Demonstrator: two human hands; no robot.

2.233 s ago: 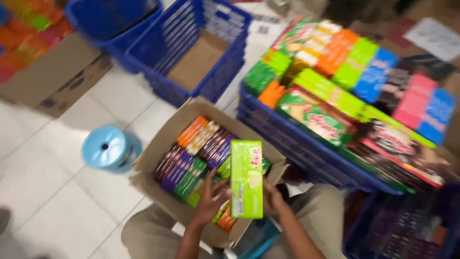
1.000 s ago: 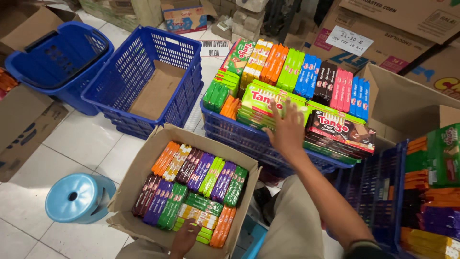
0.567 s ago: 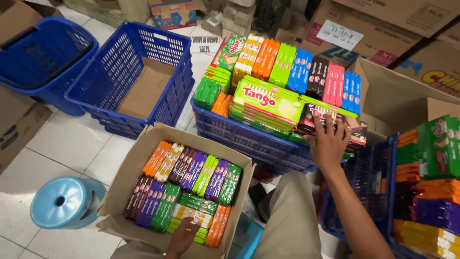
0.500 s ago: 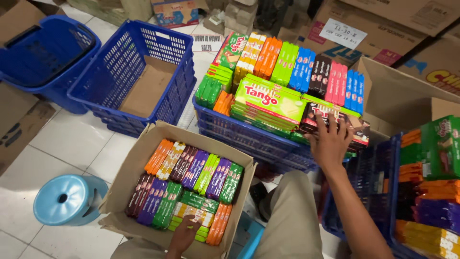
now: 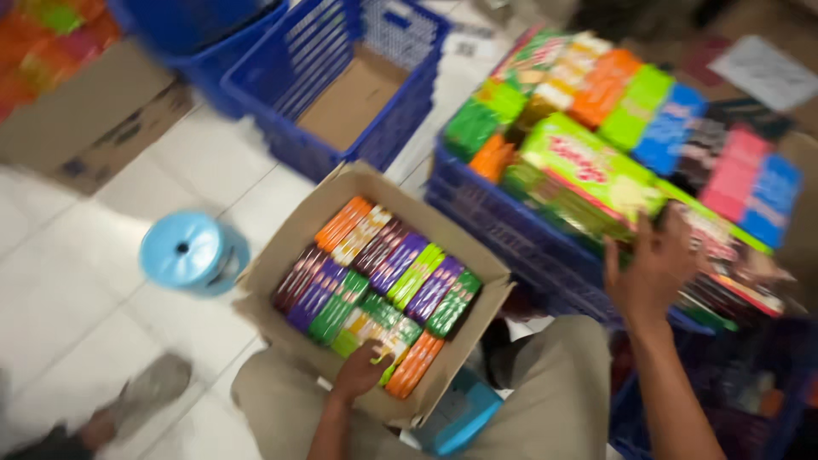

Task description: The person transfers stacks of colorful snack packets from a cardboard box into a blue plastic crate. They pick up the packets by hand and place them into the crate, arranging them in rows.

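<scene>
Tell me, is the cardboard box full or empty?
Nearly full. The cardboard box is open and rows of colourful packs cover its inside.

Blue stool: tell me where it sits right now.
The blue stool stands on the white tiled floor at the left of the head view, just left of the open cardboard box of packets.

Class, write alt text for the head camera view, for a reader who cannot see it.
A seated person's left hand rests on colourful packets in an open cardboard box on their lap, while the right hand touches stacked packets in a blue crate. An empty blue basket and a light blue stool stand on the white tiled floor.
</scene>
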